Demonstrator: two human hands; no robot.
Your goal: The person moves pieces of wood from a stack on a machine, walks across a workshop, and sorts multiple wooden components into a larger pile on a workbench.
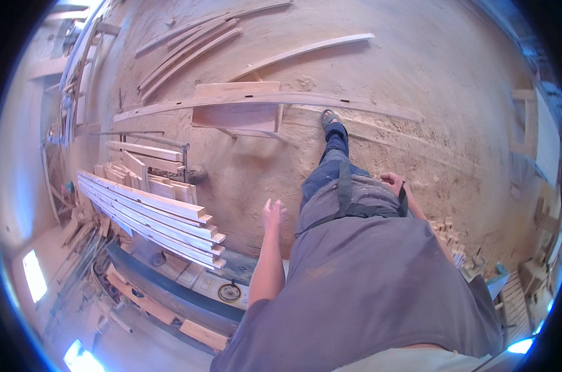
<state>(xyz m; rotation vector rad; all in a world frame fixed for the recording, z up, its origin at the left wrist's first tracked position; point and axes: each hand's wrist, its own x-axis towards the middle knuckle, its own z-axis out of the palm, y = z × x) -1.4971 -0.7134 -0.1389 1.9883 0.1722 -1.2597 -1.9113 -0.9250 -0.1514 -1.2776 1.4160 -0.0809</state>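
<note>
Overhead, the view looks straight down the person's body onto a sawdust-covered workshop floor point(417, 74). Left hand point(272, 214) hangs free at the side, fingers loosely spread and open, holding nothing, in the air above the floor; nearest thing to it is the stack of long pale boards point(150, 217) off to its left, near but not touching. Right hand point(393, 183) rests against the hip by the dark strap point(344, 186) over the jeans; only part of it shows, so grip cannot be told, nothing seen in it.

Board stack lies stepped, ends staggered, on a dark machine table point(181, 291) with a round black knob point(229, 291) on its top. Behind the stack sit shorter wood offcuts point(146, 177) standing on edge.

One leg is stretched forward, sandalled foot point(328, 118) planted on the floor just beside a long curved plank point(274, 99) that lies across a low wooden bench point(236, 111). Further up, several thin curved strips point(188, 53) lie in a loose bundle, and one single curved strip point(305, 49) lies apart to their right. Small wood blocks point(449, 239) are piled on the floor at the person's right side.
</note>
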